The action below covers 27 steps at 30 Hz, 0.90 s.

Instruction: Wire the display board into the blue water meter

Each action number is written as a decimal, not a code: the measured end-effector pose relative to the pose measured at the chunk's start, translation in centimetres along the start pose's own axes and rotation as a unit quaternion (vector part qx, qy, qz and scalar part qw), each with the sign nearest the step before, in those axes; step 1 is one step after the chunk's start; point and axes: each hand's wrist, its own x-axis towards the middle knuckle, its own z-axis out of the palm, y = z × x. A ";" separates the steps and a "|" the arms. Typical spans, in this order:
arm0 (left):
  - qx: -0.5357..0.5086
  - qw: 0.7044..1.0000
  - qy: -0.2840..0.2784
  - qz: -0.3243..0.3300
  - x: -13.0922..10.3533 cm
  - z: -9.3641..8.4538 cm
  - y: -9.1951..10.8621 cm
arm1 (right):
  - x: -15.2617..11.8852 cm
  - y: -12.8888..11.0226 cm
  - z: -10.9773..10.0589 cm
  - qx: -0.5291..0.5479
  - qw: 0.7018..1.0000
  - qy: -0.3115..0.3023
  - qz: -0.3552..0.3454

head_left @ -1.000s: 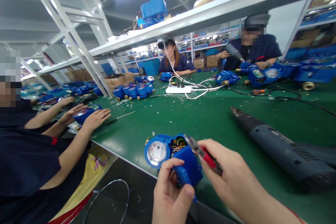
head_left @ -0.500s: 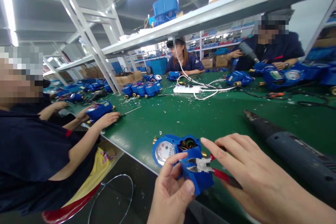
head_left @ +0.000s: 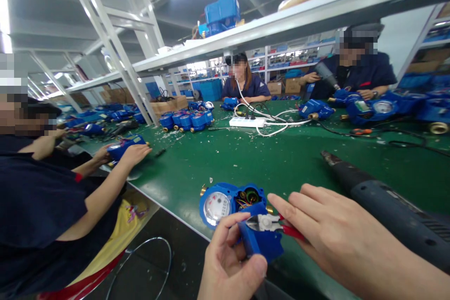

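Our left hand (head_left: 234, 262) grips a blue cover (head_left: 267, 245) between thumb and fingers, the piece tilted above the near edge of the green table (head_left: 183, 164). Our right hand (head_left: 326, 229) has its fingers extended and close together over the red-handled cutters (head_left: 265, 222), holding them by the grips. The cutter head lies across the upper part of the cover, pointing toward our left fingertips; we cannot tell whether the blades bite into the plastic.

Just behind the cover sits the blue meter (head_left: 230, 186), on the table near its edge. Its round dial (head_left: 217, 208) faces up on the left; on the right an open round compartment shows thin coloured wires (head_left: 244, 200). A brass fitting (head_left: 203, 190) juts from its left end.

To our right, a dark heat gun (head_left: 383, 201) lies on its side, nozzle pointing away from us. Farther back we note a white power strip (head_left: 247, 122) with cables, and a cluster of blue meters (head_left: 186, 121) to its left. Across the table, one person (head_left: 358, 68) holds another heat gun (head_left: 326, 76). At our left, a neighbour's hand (head_left: 138, 153) rests by a blue unit (head_left: 124, 146). Pale scraps dot the tabletop.
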 end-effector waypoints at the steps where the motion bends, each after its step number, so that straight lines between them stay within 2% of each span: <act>1: 0.001 1.000 -0.004 0.003 0.0 -0.1 -0.1 | 0.0 0.0 0.0 0.009 1.000 0.005 0.004; 4: 0.003 1.000 -0.020 0.013 -0.2 -0.4 -0.3 | -0.2 0.0 -0.1 0.073 0.995 0.031 0.064; 7: -0.008 1.000 -0.022 0.019 -0.4 -0.5 -0.5 | -0.5 -0.1 -0.3 0.115 0.988 0.025 0.103; 10: -0.006 1.000 -0.016 0.021 -0.6 -0.3 -0.6 | -0.8 -0.3 -0.3 0.117 0.989 0.013 0.085; 20: 0.037 0.999 -0.020 0.025 -1.0 0.1 -0.4 | -1.1 -0.8 -0.6 0.071 0.996 0.045 0.018; 27: 0.086 0.995 -0.018 0.037 -1.1 -0.2 -0.5 | -1.2 -0.6 -1.3 0.041 0.999 0.016 -0.012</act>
